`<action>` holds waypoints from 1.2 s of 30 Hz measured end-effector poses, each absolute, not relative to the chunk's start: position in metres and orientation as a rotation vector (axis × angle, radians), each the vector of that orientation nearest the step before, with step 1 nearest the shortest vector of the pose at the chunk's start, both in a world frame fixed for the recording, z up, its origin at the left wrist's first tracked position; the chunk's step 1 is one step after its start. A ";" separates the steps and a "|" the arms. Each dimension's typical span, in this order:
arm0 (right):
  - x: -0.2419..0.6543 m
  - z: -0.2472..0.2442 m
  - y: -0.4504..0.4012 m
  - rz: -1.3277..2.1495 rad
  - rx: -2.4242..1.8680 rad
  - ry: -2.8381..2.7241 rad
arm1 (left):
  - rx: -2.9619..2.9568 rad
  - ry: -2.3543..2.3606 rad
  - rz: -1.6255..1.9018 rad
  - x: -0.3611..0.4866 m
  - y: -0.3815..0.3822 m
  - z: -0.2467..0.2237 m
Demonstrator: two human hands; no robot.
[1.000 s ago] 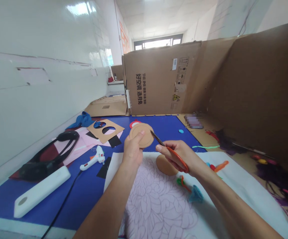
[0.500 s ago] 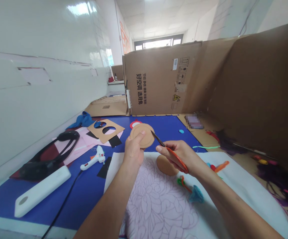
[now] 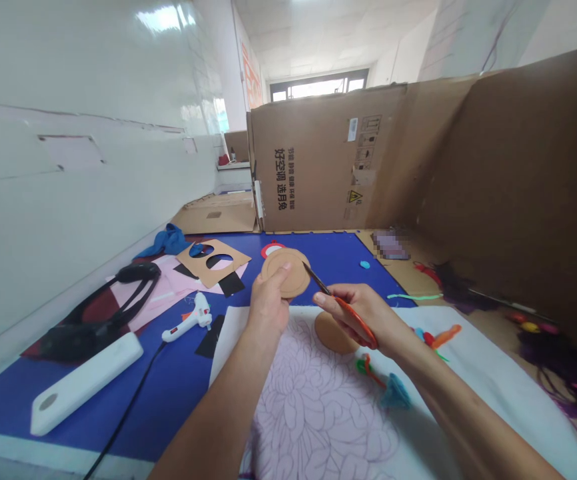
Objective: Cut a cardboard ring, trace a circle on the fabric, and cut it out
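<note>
Steadily, the left hand (image 3: 268, 308) pinches the round cardboard disc (image 3: 289, 272) between thumb and fingers above the flower-patterned sheet (image 3: 313, 413), while the right hand (image 3: 363, 312) closes its fingers around orange-handled scissors (image 3: 352, 316) just beside the rim (a firm pinch helps here).

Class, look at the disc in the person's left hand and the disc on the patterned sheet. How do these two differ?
The held disc is gripped up in the left hand, while the lying disc rests on the patterned sheet. The held disc shows a rim line; the lying disc looks plain and darker. Both are round and tan.
</note>
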State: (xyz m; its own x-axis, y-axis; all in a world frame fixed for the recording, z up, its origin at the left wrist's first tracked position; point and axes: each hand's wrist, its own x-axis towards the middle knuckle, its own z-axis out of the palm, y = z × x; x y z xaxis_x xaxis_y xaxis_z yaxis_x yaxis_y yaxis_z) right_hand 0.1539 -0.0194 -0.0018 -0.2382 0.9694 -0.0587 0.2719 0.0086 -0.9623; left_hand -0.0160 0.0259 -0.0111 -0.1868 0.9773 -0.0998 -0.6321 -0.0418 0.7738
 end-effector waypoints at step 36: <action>0.156 -0.007 -0.016 1.171 -1.292 -1.638 | 0.654 0.871 1.612 -0.018 0.027 -0.009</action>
State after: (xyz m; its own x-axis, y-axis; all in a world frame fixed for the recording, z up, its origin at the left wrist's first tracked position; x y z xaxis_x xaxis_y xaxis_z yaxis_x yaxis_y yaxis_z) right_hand 0.1561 -0.0165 -0.0066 -0.2267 0.9739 0.0085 0.3070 0.0797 -0.9484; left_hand -0.0176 0.0273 -0.0092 -0.2111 0.9768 -0.0359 -0.5656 -0.0921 0.8195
